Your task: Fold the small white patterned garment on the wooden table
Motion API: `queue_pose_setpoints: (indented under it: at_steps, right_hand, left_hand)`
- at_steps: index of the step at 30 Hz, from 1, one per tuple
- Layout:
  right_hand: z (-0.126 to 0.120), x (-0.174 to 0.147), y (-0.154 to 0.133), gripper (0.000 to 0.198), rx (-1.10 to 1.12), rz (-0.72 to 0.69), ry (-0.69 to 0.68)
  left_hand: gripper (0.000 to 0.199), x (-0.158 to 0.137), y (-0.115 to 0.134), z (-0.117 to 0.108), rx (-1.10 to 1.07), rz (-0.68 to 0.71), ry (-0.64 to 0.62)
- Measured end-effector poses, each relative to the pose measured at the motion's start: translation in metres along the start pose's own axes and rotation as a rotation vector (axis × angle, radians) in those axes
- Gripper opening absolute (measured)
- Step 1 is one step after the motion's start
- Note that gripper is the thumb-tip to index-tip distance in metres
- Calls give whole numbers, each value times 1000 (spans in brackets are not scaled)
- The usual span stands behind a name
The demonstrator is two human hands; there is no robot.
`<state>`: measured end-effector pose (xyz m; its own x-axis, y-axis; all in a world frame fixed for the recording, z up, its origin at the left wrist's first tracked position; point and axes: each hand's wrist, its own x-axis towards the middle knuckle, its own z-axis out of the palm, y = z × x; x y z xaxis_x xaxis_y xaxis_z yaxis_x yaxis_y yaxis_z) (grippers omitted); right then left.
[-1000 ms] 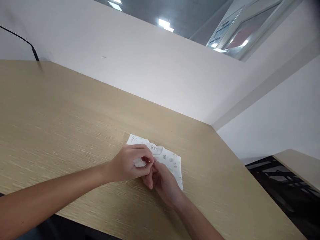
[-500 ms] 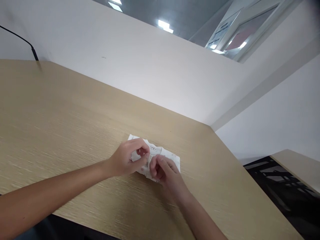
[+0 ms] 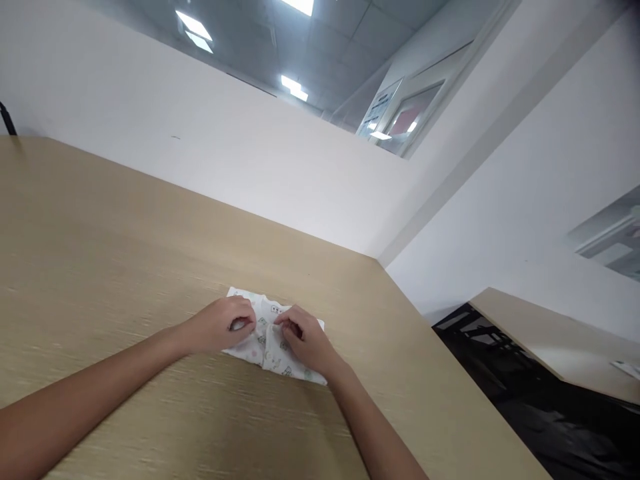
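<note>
A small white garment (image 3: 273,357) with a scattered print lies folded on the table; it looks like a baby shirt, with a neckline and a front opening. A printed label (image 3: 276,309) shows inside the neck. My left hand (image 3: 227,323) is on the shirt's left part, thumb and fingertips pinched together at the cloth beside the opening. On the other side, my right hand (image 3: 305,337) pinches the shirt near the top of the front edge, just below the neckline. Both sets of fingertips partly hide the cloth under them.
The wooden table (image 3: 150,253) meets a white partition (image 3: 240,160) at the back, topped by glass. A black cable end (image 3: 7,120) stands at the far left. Beyond the right edge are a second tabletop (image 3: 545,333) and a dark area below it.
My hands have moved apart, from close together over the middle to either side of the front opening. More of the shirt's front shows. The camera view has turned to the right.
</note>
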<state>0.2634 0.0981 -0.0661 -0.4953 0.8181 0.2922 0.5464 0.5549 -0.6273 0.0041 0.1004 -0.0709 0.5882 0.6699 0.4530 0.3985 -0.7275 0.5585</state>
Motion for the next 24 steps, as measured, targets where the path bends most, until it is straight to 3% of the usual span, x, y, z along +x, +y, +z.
queue_pose_setpoints:
  at_steps: [8, 15, 24]
  right_hand:
    - [-2, 0, -2, 12, -29, 21, -42]
    - [2, -1, -1, 14, -82, -10, -51]
    - [4, -2, -6, 14, -83, -39, -58]
  left_hand:
    - [18, 1, 4, -4, 25, -9, -46]
    - [22, 1, 1, -2, 43, 20, -41]
    - [19, 1, 2, -4, 72, -60, -109]
